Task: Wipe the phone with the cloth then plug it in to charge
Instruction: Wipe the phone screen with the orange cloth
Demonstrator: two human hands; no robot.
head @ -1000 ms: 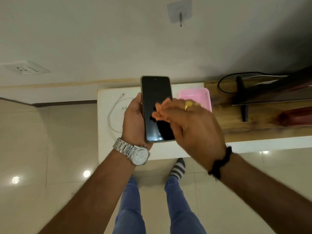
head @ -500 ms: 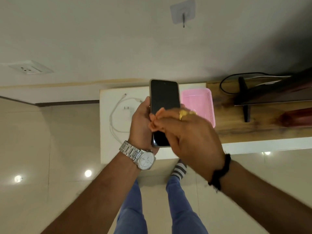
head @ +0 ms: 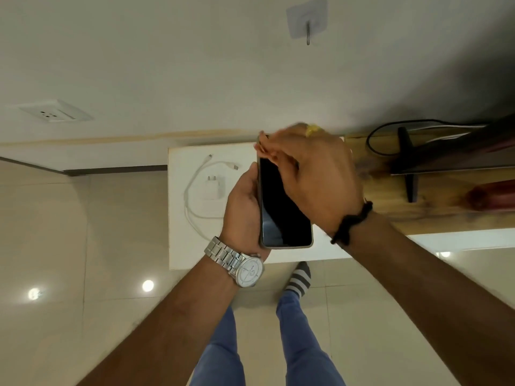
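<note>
Change: since the earlier frames the right hand [head: 315, 174] has slid from mid-screen up to the top end of the phone [head: 281, 207], and the phone now sits lower and larger in frame.
Wall socket [head: 53, 115]: upper left of the frame, nothing plugged into it.
Cable [head: 192, 188]: white, looped on the white table [head: 178, 246], left of centre, both ends free.
Charger [head: 213, 186]: white plug block lying inside the cable loop, apart from the phone.
Left hand [head: 242, 210]: centre frame, fingers curled round the phone's left edge and back, cradling it screen up above the table.
Phone: dark screen, top end hidden under the right hand.
Cloth [head: 264, 149]: only a small orange fold shows at the fingertips; motion-blurred.
Right hand: fingers bunched, pinching the cloth against the phone's top end.
Handling: the phone looks stiff, smooth and likely slippery, its glass fragile; best held by the long edges, as now. The cloth seems soft and light.
</note>
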